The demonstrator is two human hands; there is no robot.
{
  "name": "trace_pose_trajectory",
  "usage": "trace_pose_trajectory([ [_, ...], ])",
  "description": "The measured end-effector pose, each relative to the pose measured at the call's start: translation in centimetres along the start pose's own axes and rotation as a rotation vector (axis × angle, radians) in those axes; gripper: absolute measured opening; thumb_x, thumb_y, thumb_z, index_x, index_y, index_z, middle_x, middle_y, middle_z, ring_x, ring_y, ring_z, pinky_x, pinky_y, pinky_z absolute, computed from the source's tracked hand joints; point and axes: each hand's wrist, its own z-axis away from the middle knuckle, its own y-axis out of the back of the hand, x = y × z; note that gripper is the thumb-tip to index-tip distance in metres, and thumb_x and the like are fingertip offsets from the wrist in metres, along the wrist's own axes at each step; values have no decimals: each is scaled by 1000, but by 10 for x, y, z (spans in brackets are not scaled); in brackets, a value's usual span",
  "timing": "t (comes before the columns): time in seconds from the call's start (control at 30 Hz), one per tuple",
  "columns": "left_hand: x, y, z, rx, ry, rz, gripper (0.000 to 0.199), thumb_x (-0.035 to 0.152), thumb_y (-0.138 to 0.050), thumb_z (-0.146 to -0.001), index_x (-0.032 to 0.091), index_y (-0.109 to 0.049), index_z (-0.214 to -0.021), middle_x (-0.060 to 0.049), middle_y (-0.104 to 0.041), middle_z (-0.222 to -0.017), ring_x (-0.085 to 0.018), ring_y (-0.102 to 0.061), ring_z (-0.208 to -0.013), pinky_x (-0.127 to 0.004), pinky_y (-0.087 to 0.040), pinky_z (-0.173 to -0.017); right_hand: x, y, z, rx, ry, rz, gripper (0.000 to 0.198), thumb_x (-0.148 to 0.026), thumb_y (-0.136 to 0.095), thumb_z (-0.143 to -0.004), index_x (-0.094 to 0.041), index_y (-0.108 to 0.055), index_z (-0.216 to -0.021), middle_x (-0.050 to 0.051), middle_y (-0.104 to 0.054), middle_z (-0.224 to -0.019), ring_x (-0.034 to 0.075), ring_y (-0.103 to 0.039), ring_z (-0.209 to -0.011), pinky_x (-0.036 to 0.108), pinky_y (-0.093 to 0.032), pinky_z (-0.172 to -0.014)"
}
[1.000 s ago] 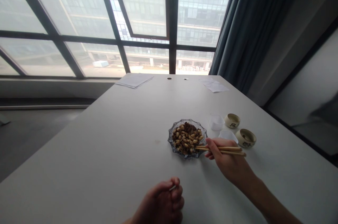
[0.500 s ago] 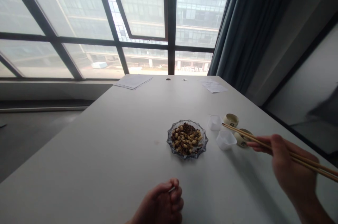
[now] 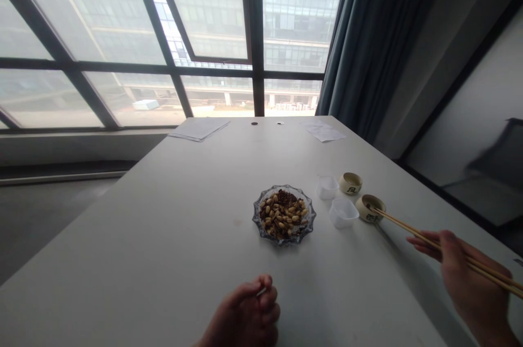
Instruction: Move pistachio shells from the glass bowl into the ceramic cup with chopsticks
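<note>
One white table [image 3: 171,227] near windows [image 3: 206,6]

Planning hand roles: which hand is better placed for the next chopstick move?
Likely the right hand: it holds the chopsticks, tips at the nearer cup. The left hand is curled, without chopsticks.

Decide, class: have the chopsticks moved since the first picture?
Yes, rightward. Judged against the glass dish, the chopsticks have left it: their tips, then among its nuts, are now at the mouth of the nearer beige cup.
</note>
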Motion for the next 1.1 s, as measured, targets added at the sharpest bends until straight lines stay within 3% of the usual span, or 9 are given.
trace_pose_trajectory([
  [0.27,2,3,0,0,13,-17,13,22,-74,-80,15,-69,-90,3,-52,-69,-10,-46,-61,-23,-30,-57,-19,12,6,29,-38,48,33,-48,-59,-93,-18,-71,-87,8,-76,-75,27,-75,-68,40,-61,-74],
  [0.47,0,3,-1,26,19,-22,14,23,-74,-80,16,-68,-90,3,-51,-69,-10,-46,-61,-24,-29,-57,-53,0,15,-19,61,7,35,-50,-61,-94,-18,-74,-89,7,-77,-76,23,-76,-68,33,-62,-73],
  [0.57,0,3,-1,24,19,-32,14,23,-74,-79,16,-67,-90,3,-50,-69,-11,-46,-61,-23,-29,-57,-79,-20,17,-179,147,-45,34,-51,-66,-92,-18,-75,-91,7,-77,-74,22,-76,-65,32,-63,-69],
  [0.7,1,3,-1,11,15,-34,13,23,-74,-79,17,-67,-89,3,-50,-69,-11,-46,-61,-24,-28,-57,-105,-56,14,-609,186,-76,38,-53,-65,-92,-16,-76,-87,7,-77,-72,21,-74,-63,30,-62,-63],
  [0.8,1,4,-2,-12,14,-33,14,24,-75,-79,16,-67,-89,3,-50,-69,-11,-46,-61,-24,-28,-57,-115,-82,11,-877,206,25,43,-54,-60,-95,-16,-76,-80,7,-76,-71,20,-74,-65,27,-60,-63],
  [0.9,2,5,-2,-41,32,-47,15,25,-75,-79,16,-68,-89,3,-50,-68,-11,-46,-61,-24,-27,-57,-120,-100,11,-981,228,145,45,-53,-57,-97,-17,-77,-78,6,-76,-69,19,-73,-64,26,-58,-62],
  [1.1,2,7,-2,-65,46,-67,15,25,-74,-79,16,-68,-90,3,-51,-69,-11,-48,-62,-24,-28,-58,-121,-116,15,-1033,225,189,43,-52,-56,-97,-18,-73,-78,4,-74,-66,19,-72,-60,26,-55,-56],
])
